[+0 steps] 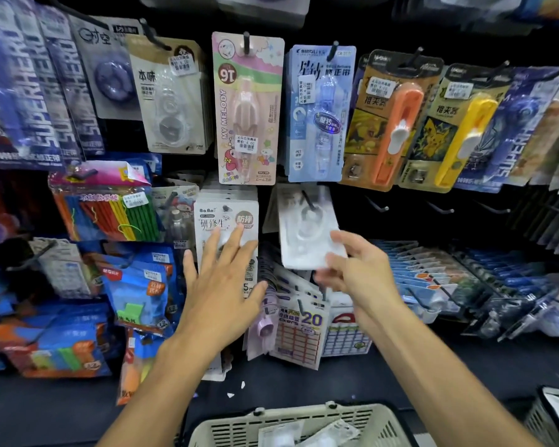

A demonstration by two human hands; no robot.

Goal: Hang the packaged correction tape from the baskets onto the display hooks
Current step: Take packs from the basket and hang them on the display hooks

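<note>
A: Since there's only the head view, here it is. Right hand [352, 269] pinches the lower corner of a white correction tape pack [307, 230], back side out, blurred. Pack sits just right of frame centre, its top hole at the tip of a black hook [309, 201]. Gripping low looks deliberate: it leaves the hole free for the peg.

B: On the hook or not?

A: Can't tell, blur. I'd judge mid-threading.

B: Left?

A: Left hand [221, 275] is released, fingers straight and spread, flat against the BoBo packs [226, 221] at 9 o'clock of the white pack. Probably bracing that row out of the way.

B: Supply?

A: Beige basket [304, 414] at 6 o'clock, bottom edge, more clear-wrapped packs inside. Empty hooks at 3 o'clock.
</note>
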